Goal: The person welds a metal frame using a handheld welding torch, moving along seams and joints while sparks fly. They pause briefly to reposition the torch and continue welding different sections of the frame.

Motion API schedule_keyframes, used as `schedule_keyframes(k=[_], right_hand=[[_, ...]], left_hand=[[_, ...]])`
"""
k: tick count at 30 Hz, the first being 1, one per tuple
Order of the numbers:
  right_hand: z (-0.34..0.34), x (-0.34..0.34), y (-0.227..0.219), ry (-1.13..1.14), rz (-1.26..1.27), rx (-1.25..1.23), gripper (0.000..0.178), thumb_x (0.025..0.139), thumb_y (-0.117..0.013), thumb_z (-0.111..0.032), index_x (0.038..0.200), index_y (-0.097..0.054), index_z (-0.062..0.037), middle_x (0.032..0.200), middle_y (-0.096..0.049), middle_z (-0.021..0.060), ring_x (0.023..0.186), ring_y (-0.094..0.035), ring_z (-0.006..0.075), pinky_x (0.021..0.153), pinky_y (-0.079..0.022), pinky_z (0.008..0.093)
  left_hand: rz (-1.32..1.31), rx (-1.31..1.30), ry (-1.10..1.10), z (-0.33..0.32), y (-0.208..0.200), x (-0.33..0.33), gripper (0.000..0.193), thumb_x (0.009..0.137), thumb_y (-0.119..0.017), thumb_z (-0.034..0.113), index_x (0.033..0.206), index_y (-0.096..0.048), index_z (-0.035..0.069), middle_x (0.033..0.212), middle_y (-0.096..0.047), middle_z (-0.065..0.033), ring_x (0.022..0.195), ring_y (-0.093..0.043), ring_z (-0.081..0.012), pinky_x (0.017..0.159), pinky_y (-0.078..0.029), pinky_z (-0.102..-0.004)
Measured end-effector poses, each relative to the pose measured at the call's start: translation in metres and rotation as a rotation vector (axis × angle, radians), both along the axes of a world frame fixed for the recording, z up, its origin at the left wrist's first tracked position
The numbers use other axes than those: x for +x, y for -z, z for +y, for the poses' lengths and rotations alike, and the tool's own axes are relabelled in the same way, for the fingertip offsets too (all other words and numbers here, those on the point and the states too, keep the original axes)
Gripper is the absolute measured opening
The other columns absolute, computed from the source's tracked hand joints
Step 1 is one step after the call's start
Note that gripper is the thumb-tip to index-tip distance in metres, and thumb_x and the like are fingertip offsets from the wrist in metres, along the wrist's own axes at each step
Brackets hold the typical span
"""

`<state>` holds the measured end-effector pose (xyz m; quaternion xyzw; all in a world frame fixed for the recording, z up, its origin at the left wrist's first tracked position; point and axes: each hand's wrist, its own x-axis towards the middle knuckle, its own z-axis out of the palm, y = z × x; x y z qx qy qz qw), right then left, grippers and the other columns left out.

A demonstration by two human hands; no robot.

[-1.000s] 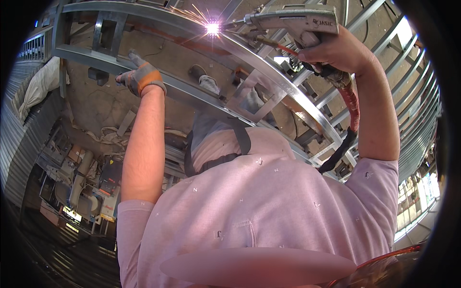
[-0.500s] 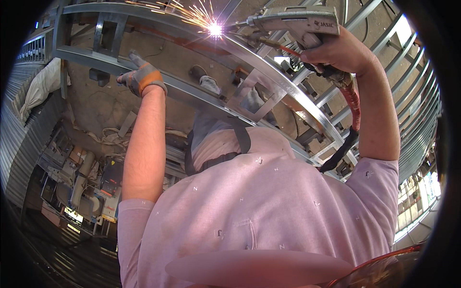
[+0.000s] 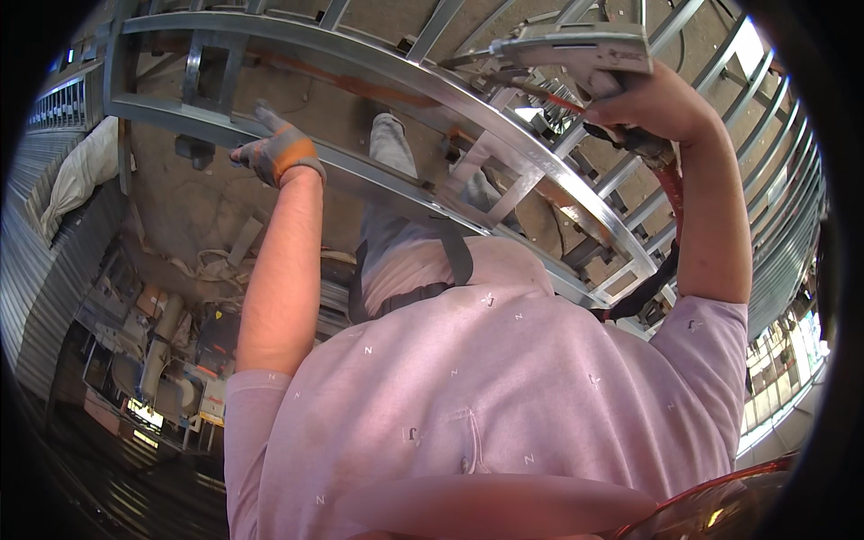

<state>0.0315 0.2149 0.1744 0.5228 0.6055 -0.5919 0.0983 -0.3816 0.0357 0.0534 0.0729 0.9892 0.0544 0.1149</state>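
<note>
My bare right hand (image 3: pixel 664 103) is wrapped round the grip of a grey handheld welding gun (image 3: pixel 576 47). The gun's nozzle points left, close to the curved steel beam (image 3: pixel 360 45) of a frame; no arc shows at its tip. A red-sleeved cable (image 3: pixel 668 187) hangs below the grip. On the left, my left hand (image 3: pixel 283 153), in a grey and orange glove, lies at the straight steel rail (image 3: pixel 364 168) with its thumb and fingers spread apart. How firmly it touches the rail cannot be made out.
Short crosspieces (image 3: pixel 515 196) join rail and beam. My legs (image 3: pixel 393 148) stand within the frame. Parallel metal bars (image 3: pixel 756 99) fill the right side. Corrugated sheets (image 3: pixel 56 288), a white cloth (image 3: pixel 85 166) and cluttered machinery (image 3: pixel 166 351) are at left.
The bright arc and flying sparks at the nozzle are gone. The welding gun has shifted slightly right with my right hand. My left hand appears slightly further right and lower.
</note>
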Motion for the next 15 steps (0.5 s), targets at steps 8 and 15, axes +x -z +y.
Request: schedule_keyframes(k=[8,15], right_hand=[[0.034,-0.029,-0.037,0.13,0.116,-0.054,0.035,0.083,-0.086,-0.009,0.113,-0.071,0.0033,0.085,-0.07,0.0083,0.066,-0.065,0.013,0.056,-0.05,0.0258],[0.044,-0.097,-0.002,-0.025,0.118,0.033,0.049,0.081,-0.089,-0.016,0.123,-0.07,0.0006,0.096,-0.072,0.007,0.083,-0.067,0.0144,0.073,-0.056,0.0295]], left_hand=[[-0.006,0.087,0.029,-0.011,0.012,-0.003,0.103,0.101,-0.054,0.07,0.148,-0.021,-0.016,0.132,-0.057,-0.0348,0.113,-0.071,-0.0436,0.088,-0.062,-0.0461],[-0.144,0.098,0.012,-0.019,0.014,-0.008,0.111,0.1,-0.057,0.066,0.152,-0.007,-0.018,0.146,-0.041,-0.0404,0.123,-0.065,-0.0437,0.098,-0.058,-0.0426]])
